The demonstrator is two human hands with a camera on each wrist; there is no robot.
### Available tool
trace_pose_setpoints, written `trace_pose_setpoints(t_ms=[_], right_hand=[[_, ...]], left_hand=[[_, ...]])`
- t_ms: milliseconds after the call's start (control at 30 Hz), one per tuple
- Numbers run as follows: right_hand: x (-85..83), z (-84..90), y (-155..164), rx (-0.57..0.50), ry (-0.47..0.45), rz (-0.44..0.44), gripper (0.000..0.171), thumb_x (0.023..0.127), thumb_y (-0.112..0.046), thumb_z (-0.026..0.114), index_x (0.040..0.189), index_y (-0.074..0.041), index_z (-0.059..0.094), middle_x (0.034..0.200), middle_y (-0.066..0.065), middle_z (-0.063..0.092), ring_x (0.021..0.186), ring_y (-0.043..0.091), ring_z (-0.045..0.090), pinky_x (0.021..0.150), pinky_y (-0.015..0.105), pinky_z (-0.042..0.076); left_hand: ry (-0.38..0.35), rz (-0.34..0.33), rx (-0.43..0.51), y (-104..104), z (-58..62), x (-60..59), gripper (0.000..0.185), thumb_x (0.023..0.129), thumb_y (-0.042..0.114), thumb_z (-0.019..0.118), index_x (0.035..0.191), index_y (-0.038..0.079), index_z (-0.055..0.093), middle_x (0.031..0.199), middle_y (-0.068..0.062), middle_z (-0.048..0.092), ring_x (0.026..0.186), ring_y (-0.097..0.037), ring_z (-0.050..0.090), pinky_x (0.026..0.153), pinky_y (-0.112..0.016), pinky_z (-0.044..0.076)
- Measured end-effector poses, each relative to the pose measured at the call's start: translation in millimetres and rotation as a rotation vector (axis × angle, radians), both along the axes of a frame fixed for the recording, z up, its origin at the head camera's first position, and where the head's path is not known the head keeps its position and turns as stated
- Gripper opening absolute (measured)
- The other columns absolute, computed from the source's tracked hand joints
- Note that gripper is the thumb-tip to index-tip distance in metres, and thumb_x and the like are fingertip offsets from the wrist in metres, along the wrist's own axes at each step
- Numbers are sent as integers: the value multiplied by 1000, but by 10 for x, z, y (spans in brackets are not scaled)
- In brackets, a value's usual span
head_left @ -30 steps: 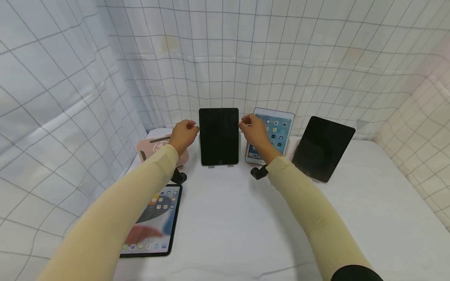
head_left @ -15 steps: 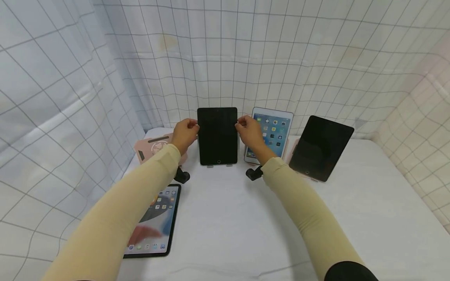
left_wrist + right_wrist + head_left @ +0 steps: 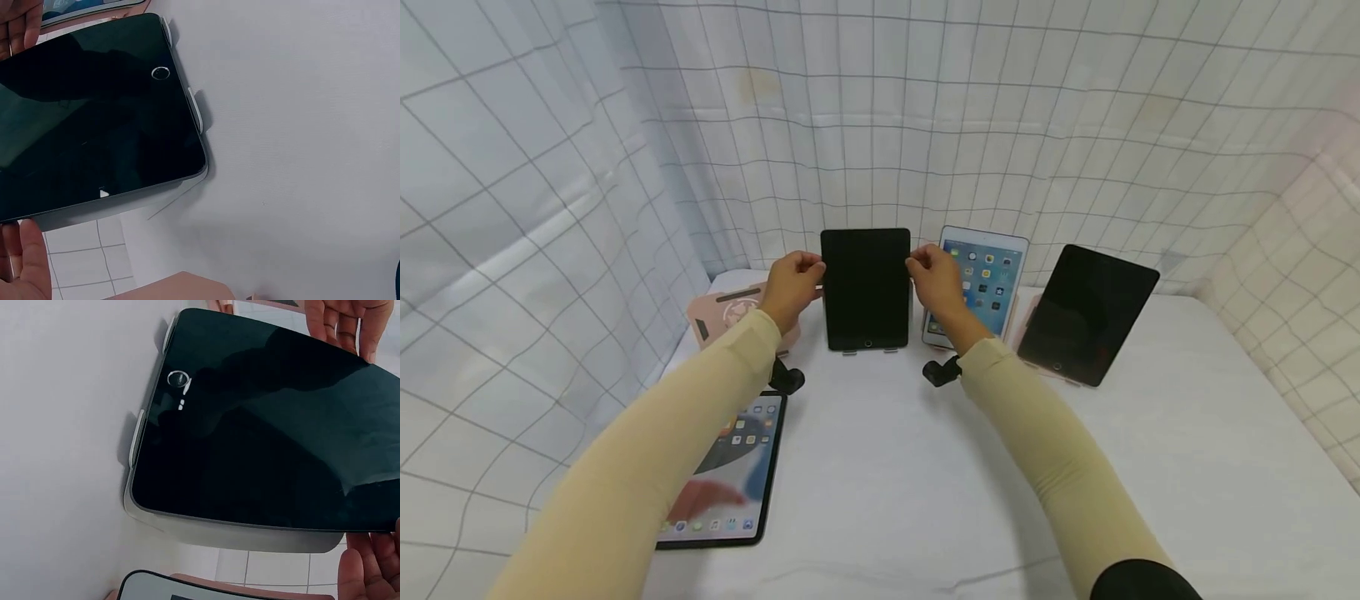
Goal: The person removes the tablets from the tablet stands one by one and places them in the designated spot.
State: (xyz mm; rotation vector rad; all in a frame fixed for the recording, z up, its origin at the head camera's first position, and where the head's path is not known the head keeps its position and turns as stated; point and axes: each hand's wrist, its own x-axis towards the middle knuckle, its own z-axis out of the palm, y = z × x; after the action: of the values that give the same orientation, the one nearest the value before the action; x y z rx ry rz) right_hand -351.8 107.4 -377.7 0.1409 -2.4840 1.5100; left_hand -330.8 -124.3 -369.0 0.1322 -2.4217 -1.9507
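Note:
A black-screened tablet (image 3: 867,287) with a round home button stands leaning back on a pale stand (image 3: 250,539), its bottom edge behind two small lips (image 3: 195,111). My left hand (image 3: 793,287) pinches the tablet's left edge at its upper half. On the opposite edge, at about the same height, my right hand (image 3: 938,279) pinches it with thumb and fingers. Both thumbs lie along the sides, while the fingers reach partly behind, where the tablet hides them. Just behind my right hand is a white tablet (image 3: 985,275) with its screen lit.
Another dark tablet (image 3: 1088,317) leans tilted on a stand at the right. A pink stand (image 3: 730,312) with a printed pattern is at the left, partly behind my arm. A large lit tablet (image 3: 730,475) lies flat at the front left. Grid-patterned cloth (image 3: 880,125) encloses the table.
My right hand has moved slightly inward to the tablet's right edge, and its fingers have closed there. The left hand stays at the left edge. The tablets stay in place.

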Motion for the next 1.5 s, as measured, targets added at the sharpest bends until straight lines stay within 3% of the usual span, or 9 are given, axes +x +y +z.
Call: trace_pose_setpoints(t_ms=[367,633,767,1167,1500], right_hand=[[75,5,31,-82,9,39,18,102,-16,57,110,-1,62,100,12,62,91,23,61,79,32,54],[116,17,62,-241,-25,92,15,102,-12,57,109,0,60,103,13,61,99,25,64,83,33,57],[143,46,80,-299,-26,110,13,101,-12,57,107,0,60,103,13,60,98,25,64,84,35,57],[317,126,169,-329,-83,173,13,101,-11,58,110,-2,59,102,13,59,96,25,62,82,36,58],[499,117,197,-319,-83,196,15,100,-12,59,110,-1,60,100,12,59,93,25,61,79,35,58]], left_hand=[[33,-19,-30,-8,16,43,25,105,18,51,124,3,54,119,-13,55,108,-24,59,92,-34,53],[104,-69,-94,-26,54,96,21,105,16,50,120,2,52,119,-13,53,107,-25,57,92,-36,53],[137,-83,-79,-24,84,129,18,105,14,49,118,1,51,118,-13,52,106,-25,57,93,-37,53],[26,-141,5,-92,219,297,18,105,17,49,120,6,50,119,-9,52,108,-23,52,98,-37,48],[37,-202,-23,-168,188,442,19,105,12,49,120,2,48,112,-11,52,99,-24,55,92,-35,51]])
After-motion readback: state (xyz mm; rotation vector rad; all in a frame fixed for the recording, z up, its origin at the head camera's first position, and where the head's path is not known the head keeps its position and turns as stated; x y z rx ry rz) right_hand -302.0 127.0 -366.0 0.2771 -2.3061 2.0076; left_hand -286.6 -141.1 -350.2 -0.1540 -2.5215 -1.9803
